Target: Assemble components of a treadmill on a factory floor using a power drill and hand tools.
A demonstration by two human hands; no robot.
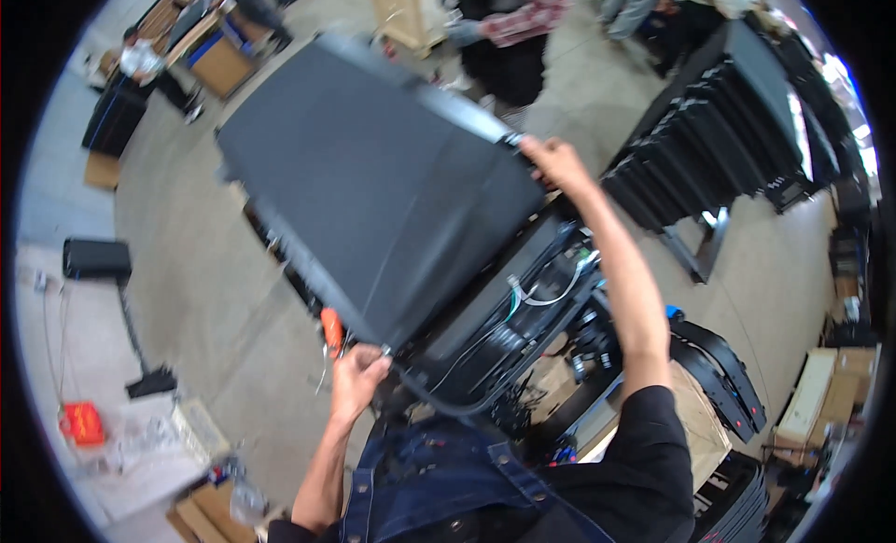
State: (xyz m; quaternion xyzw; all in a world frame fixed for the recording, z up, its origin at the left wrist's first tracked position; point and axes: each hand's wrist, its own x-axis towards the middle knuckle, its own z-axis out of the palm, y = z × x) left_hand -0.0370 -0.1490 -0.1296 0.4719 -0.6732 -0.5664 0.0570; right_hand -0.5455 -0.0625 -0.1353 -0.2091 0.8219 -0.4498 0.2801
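A long machine that looks like a treadmill, with a wide black belt (373, 179), stretches away from me at a slant. Its near end is uncovered, showing a black motor bay (504, 328) with white and green wires (537, 296). Thumb and fingers together, my left hand (355, 382) pinches at the belt's near left corner; what lies between the fingertips is too small to make out. Just beyond it, an orange-handled tool (331, 332) stands against the machine's left side. My right hand (557, 164) is closed over the edge at the belt's right corner, fingertips partly hidden.
Several black panels (691, 142) stand stacked on a metal stand at right. Black curved parts (719, 375) and a wooden crate (695, 412) are by my right side. A person (504, 39) stands beyond the machine. At left are a black box (97, 258) and a red bag-like item (82, 424).
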